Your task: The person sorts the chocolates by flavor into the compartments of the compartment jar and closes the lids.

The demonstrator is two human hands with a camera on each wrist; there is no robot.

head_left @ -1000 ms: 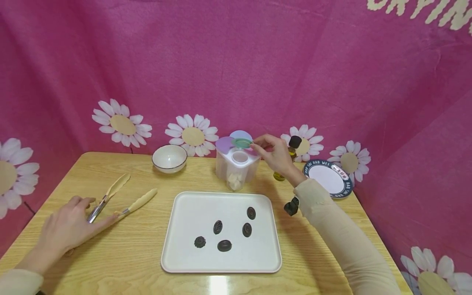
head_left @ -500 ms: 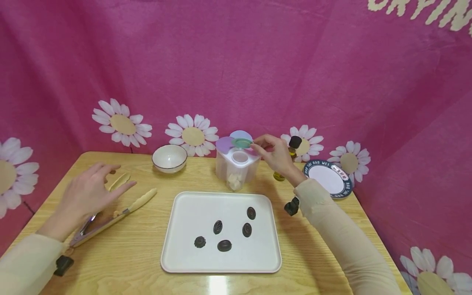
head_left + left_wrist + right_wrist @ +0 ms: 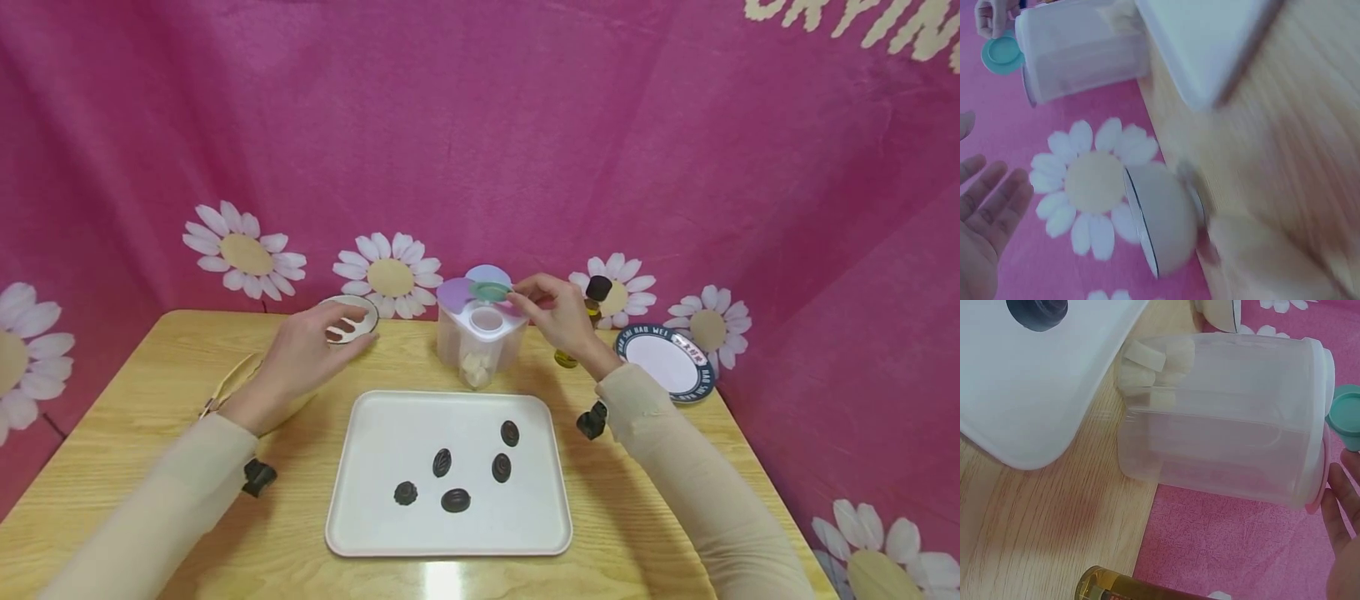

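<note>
My right hand (image 3: pixel 557 315) pinches the raised green lid (image 3: pixel 491 292) of a clear plastic storage container (image 3: pixel 1229 419). The lid's round opening (image 3: pixel 487 318) is uncovered, and a few pale chunks (image 3: pixel 1147 365) lie at the container's bottom. My left hand (image 3: pixel 311 350) hovers in front of a white bowl (image 3: pixel 365 317) with a dark rim, fingers spread and nothing held. In the left wrist view a gap separates the fingers from that bowl (image 3: pixel 1169 219). Below the left forearm lie tongs (image 3: pixel 238 375) with beige tips, mostly hidden.
A white tray (image 3: pixel 375 533) bearing several dark, chocolate-like pieces (image 3: pixel 456 500) sits at the front middle. Behind my right wrist stands a bottle (image 3: pixel 595 308) with a black cap. An oval plate (image 3: pixel 663 362) with a dark rim is at the right, before the pink cloth (image 3: pixel 480 150).
My left hand has let go of the tongs, lifted, and moved right and away toward the bowl. My right hand stays on the green lid.
</note>
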